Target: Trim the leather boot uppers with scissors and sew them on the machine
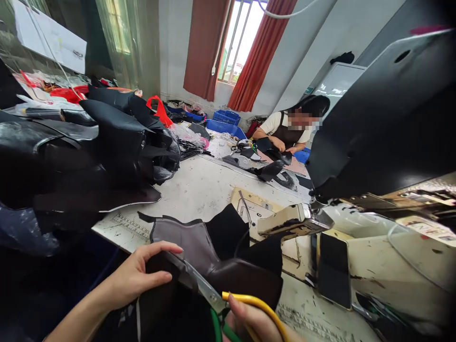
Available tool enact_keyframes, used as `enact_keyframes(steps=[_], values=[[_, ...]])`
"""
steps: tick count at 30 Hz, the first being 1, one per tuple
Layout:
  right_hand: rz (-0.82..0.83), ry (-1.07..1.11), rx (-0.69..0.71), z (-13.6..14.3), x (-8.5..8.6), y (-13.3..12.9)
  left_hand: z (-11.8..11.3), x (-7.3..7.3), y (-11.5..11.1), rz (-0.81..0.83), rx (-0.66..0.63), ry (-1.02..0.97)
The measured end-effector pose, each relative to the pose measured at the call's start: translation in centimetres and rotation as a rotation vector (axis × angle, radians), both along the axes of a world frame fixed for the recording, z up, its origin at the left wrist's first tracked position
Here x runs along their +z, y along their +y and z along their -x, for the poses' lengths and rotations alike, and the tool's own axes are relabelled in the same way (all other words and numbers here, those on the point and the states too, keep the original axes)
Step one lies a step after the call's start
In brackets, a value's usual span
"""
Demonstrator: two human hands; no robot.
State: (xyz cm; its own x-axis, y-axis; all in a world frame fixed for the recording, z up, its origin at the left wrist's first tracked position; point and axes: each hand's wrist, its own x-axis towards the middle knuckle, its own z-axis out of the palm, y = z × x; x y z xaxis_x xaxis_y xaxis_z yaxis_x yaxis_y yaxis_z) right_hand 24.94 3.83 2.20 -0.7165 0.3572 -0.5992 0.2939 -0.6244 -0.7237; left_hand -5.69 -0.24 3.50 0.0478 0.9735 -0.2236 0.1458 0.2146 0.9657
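Seemingly trimming | piece (185,237) near on surface (199,185), by machine (295,221) | right hand (254,320) grips scissors (206,287), blades along piece's near edge | left hand (137,273) curled at that edge, grip unclear | next cut would call for a steady edge, fingertips clear of blades

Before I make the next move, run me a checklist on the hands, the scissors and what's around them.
1. Scissors in hand: ok, the right hand has the yellow and green handles.
2. Left hand clear of the blades: not ok, thumb and forefinger are close to the tips.
3. Left hand's hold on the dark piece: cannot tell, some fingers are hidden.
4. Phone clear of the blades: ok, it's apart, beyond the right hand.
5. Co-worker clear: ok, across the table.
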Motion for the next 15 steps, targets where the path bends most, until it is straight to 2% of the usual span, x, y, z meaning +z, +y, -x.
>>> enact_keyframes(steps=[3,7,11,15], values=[[0.059,0.072,0.061,-0.6,-1.4,0.2,-0.7,-0.3,-0.6,-0.046,0.042,0.048],[0.063,0.196,0.229,-0.8,-1.5,0.7,-1.3,-0.5,-1.2,-0.122,0.053,0.092],[0.050,0.235,0.312,-1.7,-1.2,1.1,-2.3,1.0,-1.5,-0.030,0.068,-0.022],[0.041,0.187,0.232,-3.4,-2.1,1.0,-3.9,2.6,-1.7,0.032,0.126,-0.090]])
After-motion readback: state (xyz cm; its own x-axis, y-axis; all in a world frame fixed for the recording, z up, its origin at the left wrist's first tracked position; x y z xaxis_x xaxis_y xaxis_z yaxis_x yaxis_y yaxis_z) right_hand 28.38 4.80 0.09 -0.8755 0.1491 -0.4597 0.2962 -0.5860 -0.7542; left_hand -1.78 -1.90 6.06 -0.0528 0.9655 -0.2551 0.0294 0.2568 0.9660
